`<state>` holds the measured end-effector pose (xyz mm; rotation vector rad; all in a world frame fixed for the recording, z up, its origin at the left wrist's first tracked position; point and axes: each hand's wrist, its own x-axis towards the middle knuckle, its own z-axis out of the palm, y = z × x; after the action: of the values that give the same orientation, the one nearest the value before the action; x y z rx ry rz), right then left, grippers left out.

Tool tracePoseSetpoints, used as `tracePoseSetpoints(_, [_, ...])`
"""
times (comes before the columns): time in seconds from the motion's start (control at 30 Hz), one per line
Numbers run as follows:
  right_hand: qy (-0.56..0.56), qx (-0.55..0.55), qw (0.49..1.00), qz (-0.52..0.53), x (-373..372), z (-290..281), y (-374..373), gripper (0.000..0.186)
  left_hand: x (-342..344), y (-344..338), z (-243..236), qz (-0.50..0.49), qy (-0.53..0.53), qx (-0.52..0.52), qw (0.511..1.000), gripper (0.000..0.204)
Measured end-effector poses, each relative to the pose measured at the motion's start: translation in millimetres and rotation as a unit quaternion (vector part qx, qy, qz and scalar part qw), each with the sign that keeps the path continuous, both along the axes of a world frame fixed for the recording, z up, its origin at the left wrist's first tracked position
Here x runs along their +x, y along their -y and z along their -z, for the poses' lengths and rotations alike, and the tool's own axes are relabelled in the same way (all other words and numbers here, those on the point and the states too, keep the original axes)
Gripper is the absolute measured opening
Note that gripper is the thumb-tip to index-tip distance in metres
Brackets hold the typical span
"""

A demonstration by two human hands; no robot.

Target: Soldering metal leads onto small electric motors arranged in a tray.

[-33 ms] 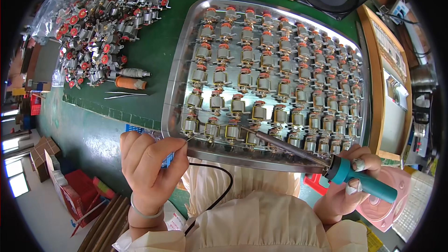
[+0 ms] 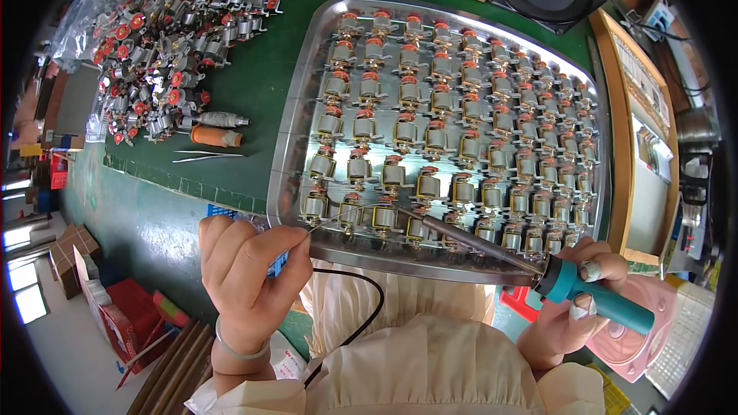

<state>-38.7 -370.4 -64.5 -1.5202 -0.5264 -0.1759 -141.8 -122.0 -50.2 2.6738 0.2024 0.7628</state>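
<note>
In the head view, the left hand [image 2: 252, 270] pinches a thin, silvery wire [image 2: 337, 217] and the right hand [image 2: 561, 324] grips a soldering iron with teal handle and dark metal shaft [image 2: 484, 244]. Wire end and iron tip come close together, contact unclear, at the near rows of small silver, red-topped metal components [image 2: 384, 217] in a shiny, rectangular steel tray [image 2: 281, 177] on the dark green worktop [image 2: 265, 77].
</note>
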Motion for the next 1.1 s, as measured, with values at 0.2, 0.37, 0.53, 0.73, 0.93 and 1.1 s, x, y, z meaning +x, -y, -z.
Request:
tracePoseSetpoints(0.2, [-0.006, 0.007, 1.000, -0.018, 1.0, 1.4, -2.3, 0.029, -0.1, -0.8, 0.2, 0.005, -0.006, -0.002, 1.000, 0.021])
tracePoseSetpoints(0.37, [0.013, 0.000, 1.000, -0.022, 2.4, 1.1, -2.0, 0.028, -1.0, -3.8, -0.4, 0.005, -0.002, -0.002, 1.000, 0.021])
tracePoseSetpoints(0.53, [-0.020, 0.036, 0.999, -0.020, 0.6, -4.6, -1.3, 0.026, -4.9, -9.2, -2.1, -0.021, 0.007, 0.000, 1.000, 0.021])
tracePoseSetpoints(0.73, [-0.019, 0.068, 0.997, -0.034, 1.0, -1.9, -0.1, 0.032, -8.8, -12.0, -1.1, -0.020, -0.001, -0.006, 1.000, 0.020])
tracePoseSetpoints(0.93, [-0.004, 0.017, 1.000, -0.014, 0.5, -0.8, -0.6, 0.024, -2.6, -8.4, 2.2, -0.001, 0.002, -0.012, 1.000, 0.021])
tracePoseSetpoints(1.1, [-0.001, 0.011, 1.000, -0.006, -1.6, -4.4, -4.5, 0.026, -0.4, -8.1, -1.6, 0.010, 0.002, -0.005, 1.000, 0.022])
